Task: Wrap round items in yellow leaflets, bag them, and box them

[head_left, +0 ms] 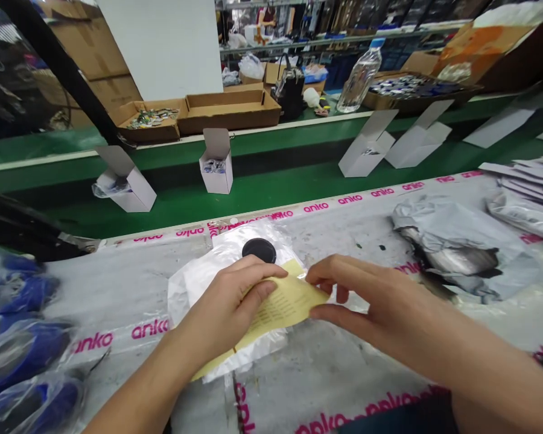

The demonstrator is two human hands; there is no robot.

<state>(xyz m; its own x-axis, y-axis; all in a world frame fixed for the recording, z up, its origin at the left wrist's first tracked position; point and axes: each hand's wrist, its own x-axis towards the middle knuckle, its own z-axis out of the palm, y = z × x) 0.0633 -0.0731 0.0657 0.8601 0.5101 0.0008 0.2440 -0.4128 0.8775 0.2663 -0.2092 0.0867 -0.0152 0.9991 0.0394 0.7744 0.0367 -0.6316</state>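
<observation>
Bright, even overhead light; soft, faint shadows under both hands. Glare on the plastic bag (235, 265) beneath the yellow leaflet (278, 307). Strong bending and slight blur toward edges, far from the leaflet.

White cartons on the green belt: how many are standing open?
4 clearly: one at left, one at centre, two side by side at right. More white shapes at the far right edge may be others.

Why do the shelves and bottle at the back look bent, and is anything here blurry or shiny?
Head view: the wide lens bows the edges, so the bottle leans and the far shelves curve. Lighting is even, with soft shadows under the left hand and right hand. The yellow slip and hands are fairly sharp. The blue bagged items at the left edge smear and show glare on the plastic.
</observation>
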